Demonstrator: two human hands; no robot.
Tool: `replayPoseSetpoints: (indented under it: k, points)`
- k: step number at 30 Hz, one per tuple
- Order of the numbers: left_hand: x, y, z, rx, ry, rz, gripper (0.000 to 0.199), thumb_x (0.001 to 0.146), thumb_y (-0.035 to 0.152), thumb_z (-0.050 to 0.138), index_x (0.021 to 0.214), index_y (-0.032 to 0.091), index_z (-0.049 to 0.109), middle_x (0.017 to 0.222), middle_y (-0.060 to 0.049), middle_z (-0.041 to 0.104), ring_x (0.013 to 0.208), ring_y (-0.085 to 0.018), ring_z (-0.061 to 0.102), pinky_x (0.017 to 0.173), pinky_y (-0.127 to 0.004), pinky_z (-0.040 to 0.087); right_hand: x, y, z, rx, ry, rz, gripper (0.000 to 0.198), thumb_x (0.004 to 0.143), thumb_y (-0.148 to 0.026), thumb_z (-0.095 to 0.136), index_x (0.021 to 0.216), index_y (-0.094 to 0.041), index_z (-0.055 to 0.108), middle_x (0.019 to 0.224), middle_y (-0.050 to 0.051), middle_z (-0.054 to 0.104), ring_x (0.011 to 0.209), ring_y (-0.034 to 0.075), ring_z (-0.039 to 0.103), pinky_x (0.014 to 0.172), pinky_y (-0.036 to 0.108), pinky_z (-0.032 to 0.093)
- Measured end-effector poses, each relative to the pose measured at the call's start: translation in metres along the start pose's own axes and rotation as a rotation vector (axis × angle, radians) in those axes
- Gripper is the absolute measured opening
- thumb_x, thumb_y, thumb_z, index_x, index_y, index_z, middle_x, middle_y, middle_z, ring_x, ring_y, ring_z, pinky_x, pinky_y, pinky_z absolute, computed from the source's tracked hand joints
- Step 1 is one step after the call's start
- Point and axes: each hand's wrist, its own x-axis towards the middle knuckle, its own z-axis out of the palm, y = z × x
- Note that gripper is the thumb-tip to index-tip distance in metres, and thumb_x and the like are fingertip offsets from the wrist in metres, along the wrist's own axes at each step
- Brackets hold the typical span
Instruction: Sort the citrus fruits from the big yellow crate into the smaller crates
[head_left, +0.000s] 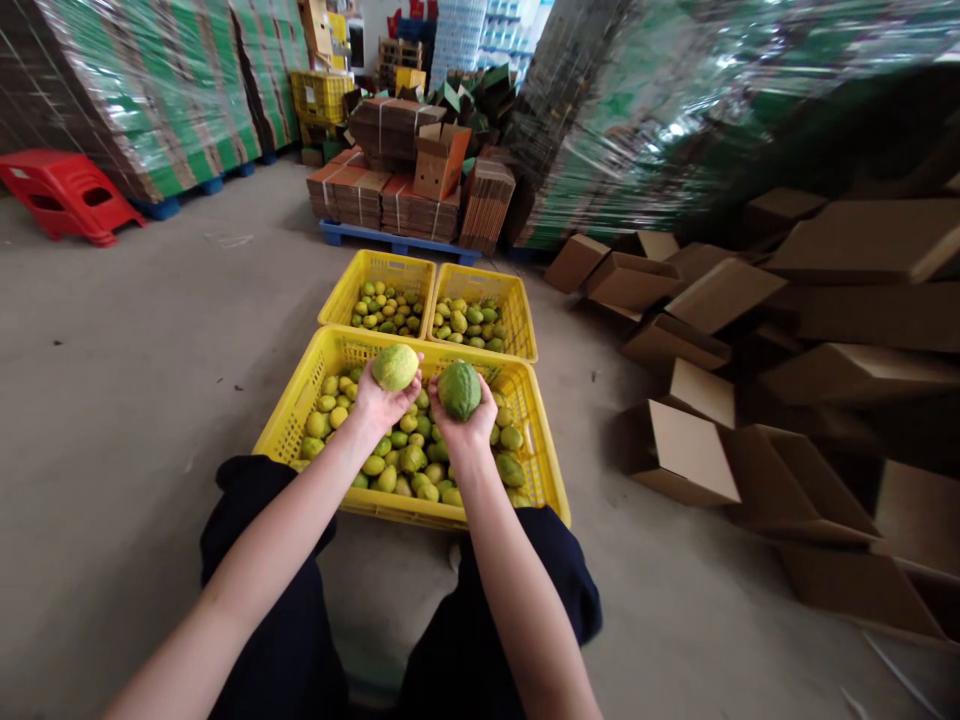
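A pale yellow-green lemon [395, 368] rests in my left hand [381, 404], whose fingers curl around it from below. My right hand [466, 428] holds a darker green, bumpy lemon [459, 390], palm up. Both hands are raised side by side over a large yellow plastic crate [551, 470]. Many yellow and green lemons [387, 479] fill the bottom of that crate. Beyond it stand two smaller-looking yellow crates, the left crate [335, 290] and the right crate [523, 315], each with more lemons inside.
Open cardboard boxes [694, 450] lie heaped on the floor at the right. Flattened cartons [345, 195] are stacked on a blue pallet [397, 243] ahead. A red stool [71, 190] stands at the far left, near a plastic-wrapped pallet load [180, 90]. Another wrapped load [637, 130] rises at the right.
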Motion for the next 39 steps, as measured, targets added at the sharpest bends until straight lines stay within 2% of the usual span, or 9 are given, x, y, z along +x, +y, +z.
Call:
replayPoseSetpoints:
  k: [3, 7, 11, 17, 22, 26, 31, 36, 39]
  points:
    - [0.001, 0.002, 0.004, 0.036, 0.058, 0.027, 0.034, 0.094, 0.026, 0.037, 0.118, 0.016, 0.06, 0.084, -0.011, 0.071, 0.072, -0.021, 0.069, 0.057, -0.029, 0.058, 0.002, -0.003, 0.003, 0.004, 0.043, 0.043, 0.017, 0.08, -0.027, 0.046, 0.079, -0.023, 0.062, 0.067, 0.002, 0.07, 0.07, 0.019, 0.068, 0.066, 0.035, 0.059]
    - [-0.002, 0.003, 0.007, 0.04, 0.035, 0.044, 0.036, 0.093, 0.041, 0.047, 0.113, 0.015, 0.061, 0.086, -0.012, 0.07, 0.077, -0.022, 0.07, 0.063, -0.031, 0.061, 0.0, -0.005, 0.004, -0.01, 0.108, 0.068, 0.017, 0.084, -0.025, 0.046, 0.082, -0.023, 0.063, 0.067, 0.0, 0.069, 0.071, 0.02, 0.068, 0.071, 0.041, 0.06]
    - [-0.006, 0.007, 0.007, 0.036, 0.072, 0.051, 0.034, 0.088, 0.041, 0.058, 0.107, 0.013, 0.062, 0.073, -0.007, 0.067, 0.066, -0.016, 0.068, 0.052, -0.019, 0.057, -0.01, -0.005, 0.007, -0.039, 0.093, 0.044, 0.014, 0.084, -0.037, 0.058, 0.081, -0.024, 0.063, 0.072, -0.003, 0.071, 0.069, 0.017, 0.067, 0.066, 0.035, 0.06]
    - [-0.012, 0.011, 0.002, 0.069, 0.035, -0.028, 0.038, 0.09, 0.042, 0.048, 0.105, 0.01, 0.063, 0.073, -0.009, 0.069, 0.051, -0.013, 0.061, 0.035, -0.016, 0.045, -0.022, -0.008, 0.017, -0.069, -0.021, 0.037, 0.006, 0.079, -0.028, 0.065, 0.08, -0.022, 0.063, 0.07, -0.002, 0.071, 0.064, 0.017, 0.068, 0.059, 0.029, 0.057]
    - [-0.012, 0.007, 0.003, 0.159, 0.088, 0.055, 0.038, 0.09, 0.041, 0.046, 0.101, 0.011, 0.065, 0.072, -0.011, 0.069, 0.056, -0.017, 0.065, 0.041, -0.021, 0.05, -0.02, -0.009, 0.016, -0.047, -0.042, 0.094, 0.022, 0.086, -0.039, 0.056, 0.086, -0.019, 0.064, 0.071, 0.003, 0.072, 0.065, 0.019, 0.069, 0.056, 0.028, 0.055]
    - [-0.007, 0.006, 0.003, 0.161, 0.129, 0.085, 0.035, 0.09, 0.038, 0.045, 0.104, 0.012, 0.065, 0.07, -0.009, 0.067, 0.058, -0.018, 0.065, 0.044, -0.023, 0.052, -0.016, -0.008, 0.015, -0.042, -0.049, 0.107, 0.026, 0.094, -0.035, 0.044, 0.096, -0.019, 0.065, 0.072, 0.004, 0.072, 0.067, 0.019, 0.069, 0.055, 0.028, 0.055]
    - [0.0, 0.008, 0.003, 0.097, 0.111, 0.042, 0.037, 0.096, 0.031, 0.036, 0.115, 0.014, 0.062, 0.084, -0.013, 0.069, 0.076, -0.023, 0.072, 0.058, -0.03, 0.061, -0.012, -0.008, 0.018, -0.054, 0.029, 0.106, 0.024, 0.097, -0.03, 0.043, 0.104, -0.022, 0.064, 0.07, 0.0, 0.072, 0.064, 0.019, 0.069, 0.07, 0.037, 0.06]
    - [-0.002, 0.007, 0.007, 0.113, 0.119, 0.117, 0.039, 0.094, 0.041, 0.048, 0.116, 0.011, 0.059, 0.081, -0.012, 0.068, 0.072, -0.021, 0.071, 0.062, -0.03, 0.062, -0.017, -0.009, 0.018, -0.138, 0.014, 0.097, 0.024, 0.094, -0.037, 0.049, 0.093, -0.019, 0.065, 0.073, 0.002, 0.073, 0.066, 0.018, 0.069, 0.066, 0.034, 0.061]
    - [-0.005, 0.006, 0.009, 0.156, 0.112, 0.103, 0.035, 0.09, 0.035, 0.057, 0.113, 0.009, 0.06, 0.076, -0.009, 0.067, 0.066, -0.018, 0.069, 0.06, -0.023, 0.061, -0.021, -0.008, 0.019, -0.175, -0.064, 0.087, 0.013, 0.085, -0.031, 0.061, 0.086, -0.018, 0.065, 0.077, 0.003, 0.074, 0.067, 0.017, 0.07, 0.061, 0.028, 0.06]
